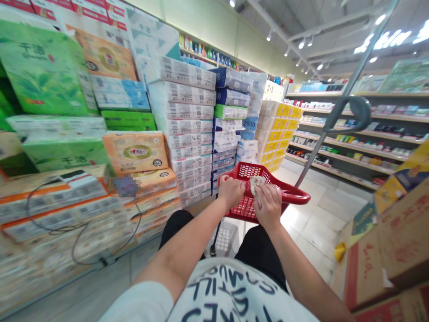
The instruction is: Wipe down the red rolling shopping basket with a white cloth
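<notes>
A red plastic shopping basket or cart [243, 210] with a perforated body stands in front of my legs. My left hand [231, 192] is closed round the left part of its red rim. On the rim's right part lies my right hand [268, 203], fingers bent over a crumpled white cloth or tissue [256, 182] pressed against the red plastic. What lies inside the basket cannot be made out.
Stacked tissue packs [191, 112] line the left side, with a loose black cable [73, 241] hanging over the lower ones. Cardboard boxes [365, 268] are piled at the right. A grey metal pole [311, 156] rises beside the basket. Stocked shelves [362, 129] stand behind the tiled floor.
</notes>
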The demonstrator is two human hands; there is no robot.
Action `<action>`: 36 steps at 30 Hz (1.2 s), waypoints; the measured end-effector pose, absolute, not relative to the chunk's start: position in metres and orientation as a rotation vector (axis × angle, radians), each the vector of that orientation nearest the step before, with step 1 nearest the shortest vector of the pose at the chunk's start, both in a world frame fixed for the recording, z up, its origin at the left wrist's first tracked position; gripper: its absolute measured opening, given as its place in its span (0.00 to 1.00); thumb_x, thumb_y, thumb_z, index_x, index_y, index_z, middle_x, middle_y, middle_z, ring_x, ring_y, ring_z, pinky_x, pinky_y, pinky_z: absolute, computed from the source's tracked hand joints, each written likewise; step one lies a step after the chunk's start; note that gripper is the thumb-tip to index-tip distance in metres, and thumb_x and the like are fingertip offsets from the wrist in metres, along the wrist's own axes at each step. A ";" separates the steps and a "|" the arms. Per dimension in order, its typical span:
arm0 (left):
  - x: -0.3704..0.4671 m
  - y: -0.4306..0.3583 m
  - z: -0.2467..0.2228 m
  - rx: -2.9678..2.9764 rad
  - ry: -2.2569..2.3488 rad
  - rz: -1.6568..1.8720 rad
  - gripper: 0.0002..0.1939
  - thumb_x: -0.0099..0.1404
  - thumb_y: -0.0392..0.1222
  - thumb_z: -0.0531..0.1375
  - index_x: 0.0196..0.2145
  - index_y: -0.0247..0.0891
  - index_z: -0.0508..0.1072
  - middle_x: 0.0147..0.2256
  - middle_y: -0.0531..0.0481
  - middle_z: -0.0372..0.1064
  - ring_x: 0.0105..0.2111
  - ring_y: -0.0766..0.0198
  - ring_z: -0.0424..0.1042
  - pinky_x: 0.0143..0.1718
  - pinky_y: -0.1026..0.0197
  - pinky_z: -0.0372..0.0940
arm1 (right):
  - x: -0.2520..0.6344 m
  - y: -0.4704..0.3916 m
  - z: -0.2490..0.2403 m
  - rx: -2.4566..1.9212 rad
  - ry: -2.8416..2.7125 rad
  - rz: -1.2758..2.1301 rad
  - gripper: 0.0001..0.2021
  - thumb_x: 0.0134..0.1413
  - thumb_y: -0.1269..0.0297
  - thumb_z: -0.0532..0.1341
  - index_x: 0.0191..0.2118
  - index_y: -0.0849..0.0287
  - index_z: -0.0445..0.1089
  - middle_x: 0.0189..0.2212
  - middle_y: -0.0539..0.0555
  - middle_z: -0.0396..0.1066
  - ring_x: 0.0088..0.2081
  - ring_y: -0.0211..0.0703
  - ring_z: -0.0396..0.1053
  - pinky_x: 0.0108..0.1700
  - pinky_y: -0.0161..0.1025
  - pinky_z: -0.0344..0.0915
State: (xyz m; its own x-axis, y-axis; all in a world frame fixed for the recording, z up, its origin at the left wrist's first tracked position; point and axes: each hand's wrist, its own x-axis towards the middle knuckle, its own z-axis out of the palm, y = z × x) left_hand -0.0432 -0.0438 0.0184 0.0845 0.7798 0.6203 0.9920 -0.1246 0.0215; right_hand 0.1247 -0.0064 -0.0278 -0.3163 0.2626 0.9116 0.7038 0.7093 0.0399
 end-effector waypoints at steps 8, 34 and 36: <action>-0.046 -0.039 0.017 -1.956 -1.739 -0.680 0.20 0.72 0.41 0.44 0.30 0.38 0.73 0.32 0.47 0.75 0.35 0.58 0.70 0.48 0.47 0.50 | 0.115 -0.002 -0.008 -0.814 -1.968 -0.433 0.15 0.61 0.64 0.54 0.50 0.57 0.71 0.49 0.56 0.73 0.49 0.48 0.68 0.56 0.48 0.58; -0.049 -0.038 0.016 -1.948 -1.733 -0.709 0.21 0.72 0.41 0.45 0.29 0.38 0.73 0.31 0.48 0.75 0.35 0.59 0.69 0.49 0.47 0.50 | 0.156 0.013 -0.001 -1.024 -1.910 -0.329 0.17 0.63 0.61 0.51 0.51 0.58 0.71 0.49 0.56 0.73 0.48 0.48 0.70 0.52 0.44 0.62; -0.048 -0.041 0.016 -1.951 -1.736 -0.719 0.21 0.72 0.41 0.45 0.28 0.38 0.73 0.31 0.48 0.75 0.35 0.59 0.69 0.49 0.46 0.50 | 0.156 0.013 -0.001 -1.034 -1.895 -0.358 0.18 0.63 0.61 0.50 0.51 0.61 0.71 0.49 0.58 0.73 0.47 0.49 0.70 0.51 0.44 0.62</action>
State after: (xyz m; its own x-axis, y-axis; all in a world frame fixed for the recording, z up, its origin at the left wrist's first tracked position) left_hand -0.0483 -0.0406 0.0165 0.0821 0.7690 0.6340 0.9920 -0.1240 0.0219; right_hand 0.1563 0.0135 -0.0006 -0.2262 0.5123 0.8285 0.7795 0.6053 -0.1614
